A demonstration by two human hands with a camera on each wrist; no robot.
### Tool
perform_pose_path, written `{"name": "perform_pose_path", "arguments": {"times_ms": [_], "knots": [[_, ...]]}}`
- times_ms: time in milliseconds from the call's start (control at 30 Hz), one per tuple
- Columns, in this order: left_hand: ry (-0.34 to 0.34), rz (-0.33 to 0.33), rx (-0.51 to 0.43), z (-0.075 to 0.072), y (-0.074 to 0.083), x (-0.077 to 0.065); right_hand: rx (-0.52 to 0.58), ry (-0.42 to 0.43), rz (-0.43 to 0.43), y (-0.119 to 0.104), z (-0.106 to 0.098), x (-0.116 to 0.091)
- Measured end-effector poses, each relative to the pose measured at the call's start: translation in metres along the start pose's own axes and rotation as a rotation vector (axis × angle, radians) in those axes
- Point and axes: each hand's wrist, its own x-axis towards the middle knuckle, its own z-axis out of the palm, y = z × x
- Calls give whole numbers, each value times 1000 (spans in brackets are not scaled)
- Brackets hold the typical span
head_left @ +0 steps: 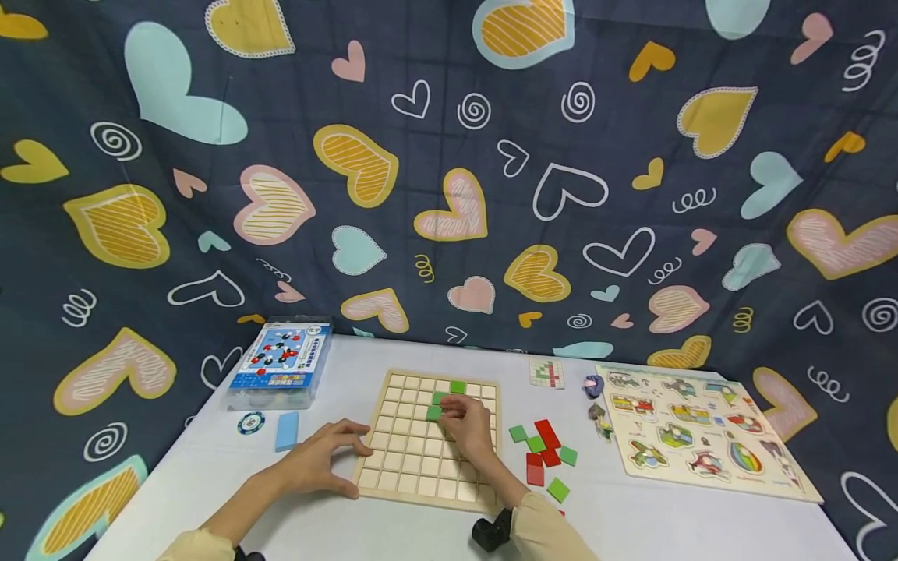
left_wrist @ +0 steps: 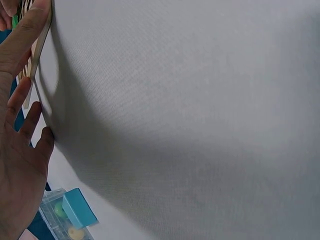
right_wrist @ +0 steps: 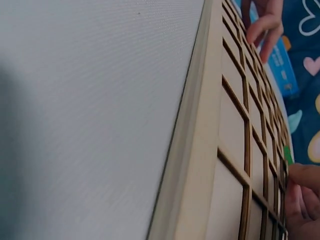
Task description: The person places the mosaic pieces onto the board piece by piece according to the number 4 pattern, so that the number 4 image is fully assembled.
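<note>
A wooden grid board (head_left: 407, 462) with a raised rim lies on the white table. My left hand (head_left: 316, 460) rests at its left edge, thumb near the front corner and fingers spread along the side. Over the board's upper middle, my right hand (head_left: 468, 427) has its fingers curled together, fingertips at a green tile (head_left: 434, 413). A second green tile (head_left: 438, 397) is partly covered by the fingers, and a third green tile (head_left: 457, 386) sits in the far row. In the right wrist view, green (right_wrist: 287, 155) shows beside the right fingertips (right_wrist: 299, 172).
Several loose red tiles (head_left: 547, 434) and green tiles (head_left: 558, 489) lie right of the board. A small pattern card (head_left: 546, 372) is behind them. Farther right are a picture puzzle board (head_left: 684, 432) and small figures. At left are a boxed set (head_left: 284, 362), a round chip (head_left: 251, 423) and a blue block (head_left: 287, 432).
</note>
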Motion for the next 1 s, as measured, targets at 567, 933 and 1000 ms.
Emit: {"name": "perform_pose_path", "arguments": {"times_ms": [567, 933, 1000], "knots": [[-7, -14, -14, 1, -2, 2, 66, -52, -10, -10, 13, 8], [-4, 5, -12, 0, 1, 0, 171, -43, 137, -12, -59, -26], [-1, 2, -14, 0, 2, -1, 138, -14, 175, -11, -79, -41]]}}
